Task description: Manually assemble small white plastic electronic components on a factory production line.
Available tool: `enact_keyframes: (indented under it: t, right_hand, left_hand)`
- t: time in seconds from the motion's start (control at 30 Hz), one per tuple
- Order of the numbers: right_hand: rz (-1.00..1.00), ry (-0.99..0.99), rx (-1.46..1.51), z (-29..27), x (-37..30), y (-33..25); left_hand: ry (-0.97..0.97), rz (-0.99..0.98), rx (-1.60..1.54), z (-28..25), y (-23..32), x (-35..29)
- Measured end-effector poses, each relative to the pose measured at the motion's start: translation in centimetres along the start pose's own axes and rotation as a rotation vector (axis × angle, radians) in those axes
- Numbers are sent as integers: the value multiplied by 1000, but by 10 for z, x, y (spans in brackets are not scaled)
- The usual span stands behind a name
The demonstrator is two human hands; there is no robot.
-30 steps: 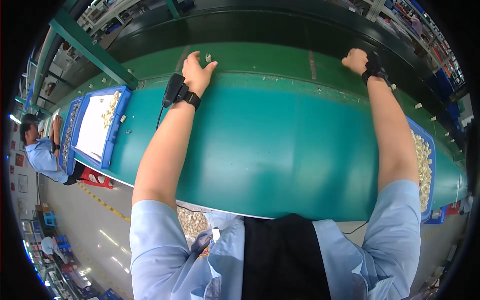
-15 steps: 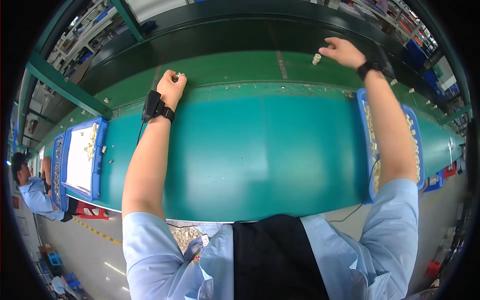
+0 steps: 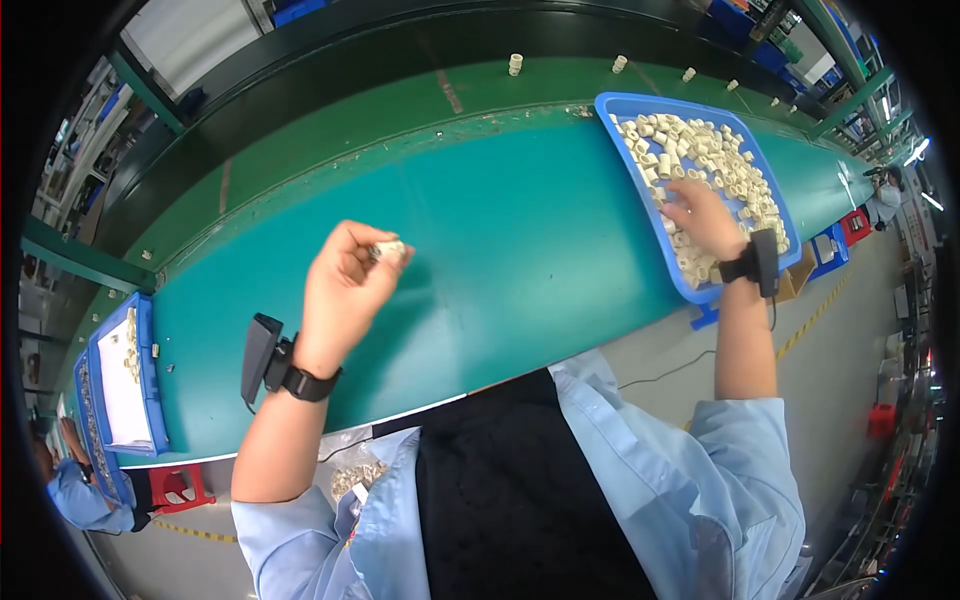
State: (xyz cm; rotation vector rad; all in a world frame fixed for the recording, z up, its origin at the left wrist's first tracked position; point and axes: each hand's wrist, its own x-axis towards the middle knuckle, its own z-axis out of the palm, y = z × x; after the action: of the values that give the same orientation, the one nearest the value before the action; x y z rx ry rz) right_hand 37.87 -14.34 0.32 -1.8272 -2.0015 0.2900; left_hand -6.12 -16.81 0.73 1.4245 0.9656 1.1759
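Observation:
My left hand (image 3: 345, 285) is raised over the near half of the green work surface (image 3: 480, 270), closed in a pinch. Between its thumb and fingertips sits a small cream-coloured cylindrical part (image 3: 388, 250); its detail is partly covered by the fingers. Over on the right, my right hand (image 3: 706, 222) reaches into a blue tray (image 3: 690, 290) of loose cream cylindrical parts (image 3: 740, 175). Its thumb and forefinger are apart, close to the parts at the tray's left side. The other fingers are partly hidden.
Stacked cream parts (image 3: 516, 65) stand spaced along the dark green strip (image 3: 330, 145) at the back. At the left end lie a blue tray with a white liner (image 3: 120, 390) and a tray of small dark pieces (image 3: 88, 400). Another person (image 3: 85, 490) is beyond them.
Both hands have come back from the far strip. The left brought its cream part nearer; the right moved from beside a standing stack into the blue tray. My view has swung right.

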Motion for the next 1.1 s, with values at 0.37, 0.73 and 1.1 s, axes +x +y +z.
enact_keyframes:
  t: [0.37,0.73,1.1]
  right_hand:
    - [75,-119,66,6,11,18]
    - [5,28,637,-21,-30,-81]
    - [-80,-565,1425,56,-62,-174]
  left_hand:
    - [-26,-101,82,49,1,-47]
    - [23,111,277,60,0,-56]
    - [124,140,227,65,7,-66]
